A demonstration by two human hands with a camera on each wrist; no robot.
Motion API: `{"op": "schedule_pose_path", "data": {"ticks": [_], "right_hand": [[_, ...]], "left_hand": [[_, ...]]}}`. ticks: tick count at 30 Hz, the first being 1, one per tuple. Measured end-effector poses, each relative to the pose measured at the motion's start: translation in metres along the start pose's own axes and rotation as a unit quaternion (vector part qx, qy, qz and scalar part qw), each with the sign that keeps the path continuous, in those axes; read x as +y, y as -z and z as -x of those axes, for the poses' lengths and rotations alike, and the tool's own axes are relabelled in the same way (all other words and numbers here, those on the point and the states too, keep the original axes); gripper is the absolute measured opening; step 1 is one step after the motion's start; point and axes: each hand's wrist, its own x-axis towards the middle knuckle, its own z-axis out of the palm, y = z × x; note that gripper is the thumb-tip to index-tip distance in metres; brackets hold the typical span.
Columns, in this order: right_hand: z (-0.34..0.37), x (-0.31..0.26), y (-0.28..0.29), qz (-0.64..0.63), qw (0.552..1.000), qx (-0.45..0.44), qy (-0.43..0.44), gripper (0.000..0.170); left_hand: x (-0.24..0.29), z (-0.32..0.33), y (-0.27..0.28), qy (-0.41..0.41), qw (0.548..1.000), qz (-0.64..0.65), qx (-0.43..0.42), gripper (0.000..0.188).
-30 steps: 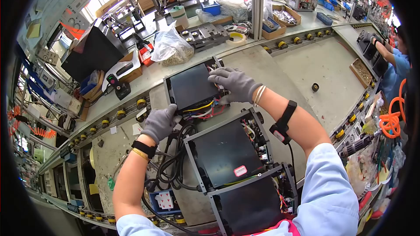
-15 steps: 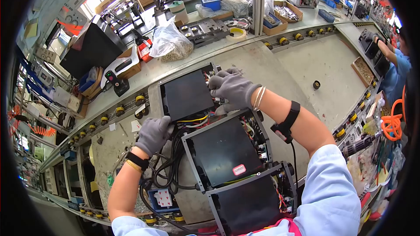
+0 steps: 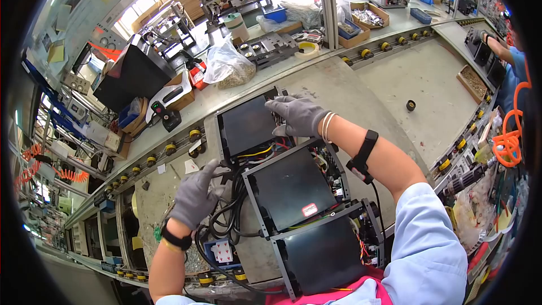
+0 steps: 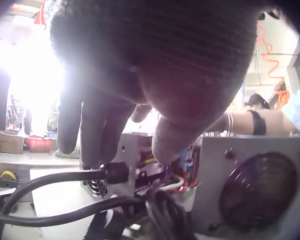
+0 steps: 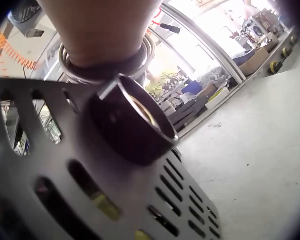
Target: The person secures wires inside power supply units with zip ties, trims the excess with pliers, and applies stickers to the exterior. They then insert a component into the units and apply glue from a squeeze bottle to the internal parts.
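The right gloved hand (image 3: 298,116) grips the right end of the farthest black-topped unit (image 3: 247,126), fingers over its edge and thumb lower down. Wires show along that unit's near side. Over the black cables (image 3: 224,214), left of the units, the left gloved hand (image 3: 196,196) has its thumb and forefinger apart and holds nothing. In the left wrist view, the left hand's extended fingers (image 4: 92,132) hang by a black plug (image 4: 116,173) at a metal panel. A slotted dark panel (image 5: 140,187) with a round black part (image 5: 135,120) hides the right hand's fingers in the right wrist view.
Two more black-topped units (image 3: 291,189) (image 3: 322,257) stand nearer the body. A blue tray (image 3: 236,257) lies left of them. Rollers (image 3: 170,148) edge the grey bench, and a black roller (image 3: 411,105) lies to the right. Another person works at the far right.
The farthest unit has shifted closer to the middle one, the right hand still on its end. From that unit's left corner, the left hand has drawn back toward the body and its fingers have spread.
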Motion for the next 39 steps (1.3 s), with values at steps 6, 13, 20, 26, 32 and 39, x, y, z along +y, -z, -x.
{"op": "schedule_pose_path", "data": {"ticks": [6, 13, 20, 26, 32, 39], "right_hand": [[-0.008, -0.032, 0.022, 0.097, 0.982, -0.155, -0.042, 0.075], [-0.003, -0.05, 0.016, 0.167, 0.981, -0.1, -0.003, 0.075], [0.0, -0.038, 0.022, 0.099, 0.982, -0.156, -0.036, 0.079], [-0.001, -0.017, -0.002, 0.071, 0.992, -0.1, -0.024, 0.078], [0.045, -0.039, 0.077, -0.068, 0.997, -0.018, -0.018, 0.054], [0.18, -0.082, 0.131, -0.082, 0.97, -0.197, -0.119, 0.059]], "left_hand": [[0.035, 0.047, 0.019, 0.023, 0.996, 0.079, 0.038, 0.058], [0.075, 0.09, 0.021, 0.024, 0.99, 0.134, 0.031, 0.036], [0.1, 0.129, 0.004, 0.085, 0.98, 0.18, 0.001, 0.037], [0.134, 0.126, 0.007, 0.039, 0.978, 0.205, 0.018, 0.033], [0.168, 0.117, -0.009, 0.002, 0.979, 0.194, 0.068, 0.036], [0.197, 0.12, -0.031, -0.032, 0.979, 0.141, 0.14, 0.04]]}}
